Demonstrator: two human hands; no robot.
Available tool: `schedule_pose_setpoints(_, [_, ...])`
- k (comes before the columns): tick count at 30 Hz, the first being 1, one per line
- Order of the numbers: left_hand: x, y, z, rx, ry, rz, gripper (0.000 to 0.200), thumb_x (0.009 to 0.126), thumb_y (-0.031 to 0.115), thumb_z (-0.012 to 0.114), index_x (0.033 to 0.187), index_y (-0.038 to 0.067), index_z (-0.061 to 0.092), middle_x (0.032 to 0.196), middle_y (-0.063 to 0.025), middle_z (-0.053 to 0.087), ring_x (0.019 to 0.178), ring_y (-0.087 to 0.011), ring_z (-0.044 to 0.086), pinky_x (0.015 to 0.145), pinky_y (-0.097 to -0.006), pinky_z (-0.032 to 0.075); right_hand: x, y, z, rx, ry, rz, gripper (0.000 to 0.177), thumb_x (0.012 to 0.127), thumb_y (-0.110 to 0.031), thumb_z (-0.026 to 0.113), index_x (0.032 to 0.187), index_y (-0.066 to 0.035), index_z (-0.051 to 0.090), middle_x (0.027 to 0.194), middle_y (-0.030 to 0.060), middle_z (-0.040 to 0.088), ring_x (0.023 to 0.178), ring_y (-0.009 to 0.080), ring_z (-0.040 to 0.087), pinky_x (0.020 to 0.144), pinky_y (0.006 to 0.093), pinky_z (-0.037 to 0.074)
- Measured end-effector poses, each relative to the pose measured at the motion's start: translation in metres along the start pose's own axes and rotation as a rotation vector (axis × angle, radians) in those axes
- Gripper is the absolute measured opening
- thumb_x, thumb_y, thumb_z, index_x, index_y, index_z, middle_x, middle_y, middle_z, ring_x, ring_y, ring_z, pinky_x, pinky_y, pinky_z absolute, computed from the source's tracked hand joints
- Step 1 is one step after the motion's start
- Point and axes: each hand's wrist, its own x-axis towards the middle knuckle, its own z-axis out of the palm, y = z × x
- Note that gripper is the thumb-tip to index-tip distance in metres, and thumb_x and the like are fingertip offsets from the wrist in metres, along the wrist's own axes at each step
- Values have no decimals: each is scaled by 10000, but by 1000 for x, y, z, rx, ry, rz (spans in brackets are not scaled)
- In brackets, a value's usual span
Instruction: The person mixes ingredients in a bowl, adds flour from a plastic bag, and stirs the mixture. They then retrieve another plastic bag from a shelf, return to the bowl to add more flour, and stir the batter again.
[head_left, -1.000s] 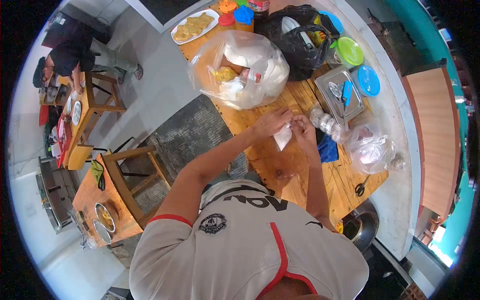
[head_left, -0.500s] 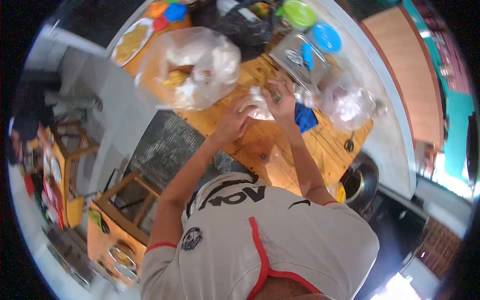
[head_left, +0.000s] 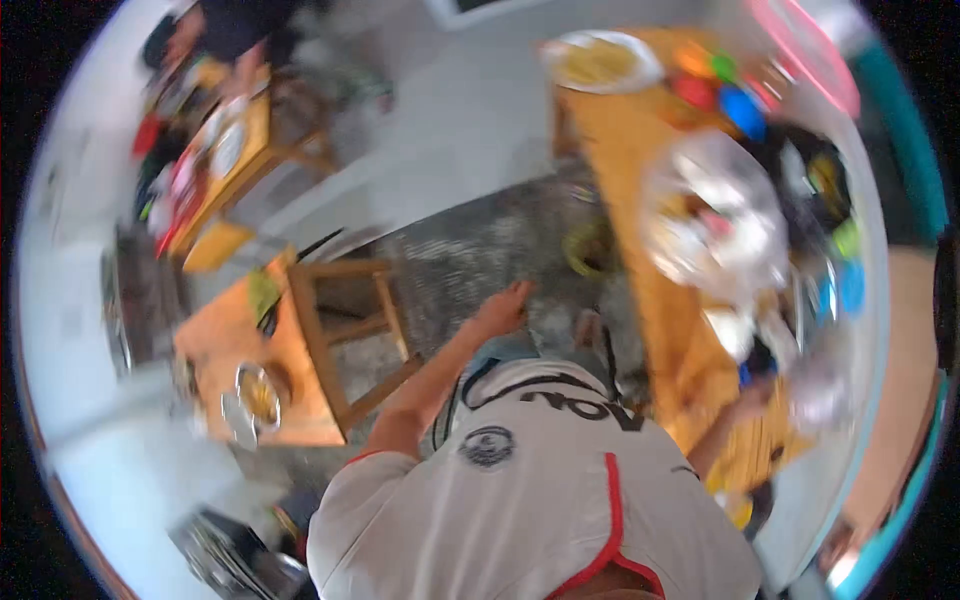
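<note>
Blue cloth (head_left: pixel 757 364) lies near our right hand (head_left: pixel 750 398); our left hand (head_left: pixel 503 311) has quit the table (head_left: pixel 625 190), seemingly pausing work; whether fingers grip, we cannot tell.

The single view looks out from the person's head, forward and steeply down, through a very wide lens that leaves black corners. The cream short-sleeved shirt with red trim (head_left: pixel 540 505) is nearest, filling the bottom. The bare left hand (head_left: pixel 505 308) falls near the centre; the long yellow-brown wooden table (head_left: pixel 622 170) runs along the right, the orange-brown wooden table (head_left: pixel 295 345) farther off at left.
</note>
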Motion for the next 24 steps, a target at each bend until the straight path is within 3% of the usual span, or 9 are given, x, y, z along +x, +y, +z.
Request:
schedule_pose_setpoints(2, [-23, -75, -3, 63, 60, -123, 573, 750, 157, 587, 1251, 117, 311, 1138, -215, 480, 944, -374, 540, 745, -466, 450, 12, -73, -80, 1298, 163, 555, 302, 901, -212, 455, 1043, 31, 565, 1021, 149, 603, 882, 239, 573, 787, 316, 453])
schedule_pose_setpoints(4, [-40, -103, -25, 56, 88, -240, 610, 740, 202, 613, 1258, 108, 303, 1120, -222, 496, 946, -373, 539, 762, -459, 449, 1, -129, -118, 1022, 154, 523, 327, 878, -225, 480, 882, 76, 608, 851, 184, 631, 724, 266, 572, 713, 342, 458])
schedule_pose_setpoints(5, [-52, -114, -48, 30, 100, -312, 630, 735, 223, 624, 1261, 103, 298, 1106, -221, 506, 943, -373, 540, 768, -455, 449, -20, -139, -105, 1019, 140, 199, 324, 882, -237, 483, 931, 67, 585, 881, 162, 622, 724, 237, 560, 707, 331, 458])
schedule_pose_setpoints(8, [-87, -159, -87, -114, 226, -449, 663, 729, 264, 644, 1266, 99, 291, 1060, -198, 538, 916, -352, 555, 769, -429, 453, -81, -224, -156, 1094, -352, -276, 261, 883, -221, 501, 861, 28, 577, 760, 69, 583, 684, 148, 530, 648, 263, 439])
schedule_pose_setpoints(10, [-98, -182, -105, -244, 292, -514, 667, 732, 280, 648, 1266, 98, 291, 1024, -176, 558, 890, -325, 568, 763, -406, 457, -112, -279, -171, 1078, -656, -392, 232, 876, -212, 521, 830, 9, 573, 698, 21, 556, 659, 99, 507, 613, 225, 420])
schedule_pose_setpoints(15, [-93, -241, -125, -729, 470, -508, 648, 742, 302, 650, 1253, 92, 310, 907, -126, 606, 823, -254, 587, 747, -366, 462, -100, -385, -167, 1172, -993, -454, 184, 855, -182, 554, 818, -3, 572, 669, 10, 542, 630, 65, 487, 573, 206, 399])
schedule_pose_setpoints(18, [-71, -232, -156, -572, 517, -526, 630, 747, 314, 641, 1239, 80, 325, 863, -121, 622, 821, -263, 595, 742, -374, 461, -82, -432, -123, 1172, -792, -645, 175, 854, -179, 549, 810, -12, 573, 655, 13, 545, 601, 74, 488, 546, 214, 396])
schedule_pose_setpoints(21, [-25, -274, -146, -473, 476, -483, 620, 754, 339, 622, 1229, 63, 332, 907, -145, 619, 844, -311, 594, 748, -397, 456, -56, -485, -126, 987, -986, -568, 189, 841, -221, 549, 840, -36, 585, 718, 101, 568, 643, 190, 539, 609, 324, 438])
schedule_pose_setpoints(24, [-5, -292, -145, -633, 399, -491, 630, 753, 343, 619, 1223, 37, 331, 896, -164, 620, 859, -327, 590, 756, -402, 452, -36, -541, -108, 1098, -1081, -637, 198, 846, -221, 539, 840, -29, 586, 742, 116, 577, 684, 189, 546, 641, 323, 437])
